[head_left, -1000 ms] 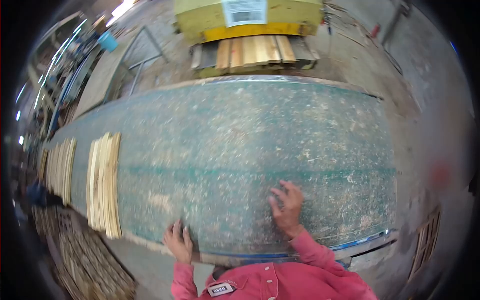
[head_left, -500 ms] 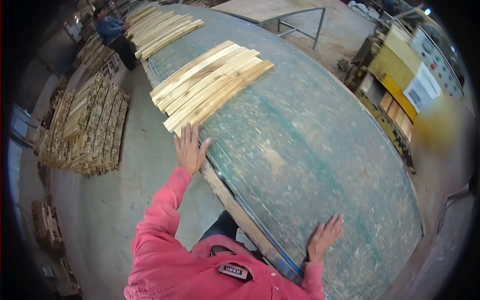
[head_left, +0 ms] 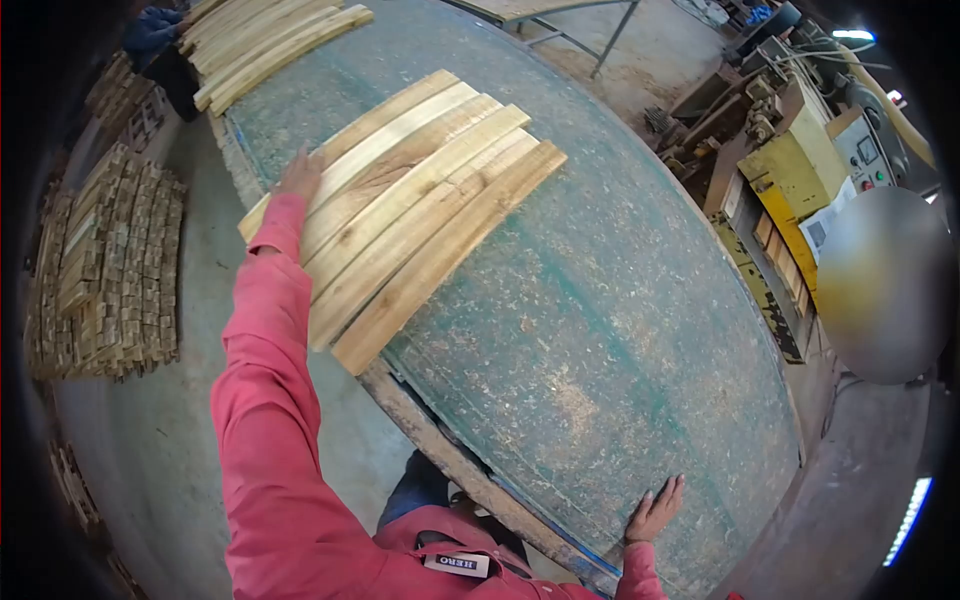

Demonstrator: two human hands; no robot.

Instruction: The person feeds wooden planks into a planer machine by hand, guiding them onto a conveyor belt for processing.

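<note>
Several light wooden strips (head_left: 400, 190) lie side by side across the green, sawdust-flecked table (head_left: 600, 330). My left hand (head_left: 299, 176) rests at the far left part of these strips, near their ends, with its fingers extended and pointing away from me. Parts of the fingers blend with the wood. At the lower right, my right hand (head_left: 655, 510) lies on the tabletop near its front edge, fingers spread, holding nothing.
Farther up the table lies another group of strips (head_left: 270, 45), with a person (head_left: 155, 45) beside it. A tall wood stack (head_left: 110, 260) stands on the floor at left. Yellow machinery (head_left: 795, 165) stands beyond the table at right.
My left hand has moved forward from the strips' near end to their far left part. The nearer strips appear closer, with gaps between some. My right hand remains on the table.
</note>
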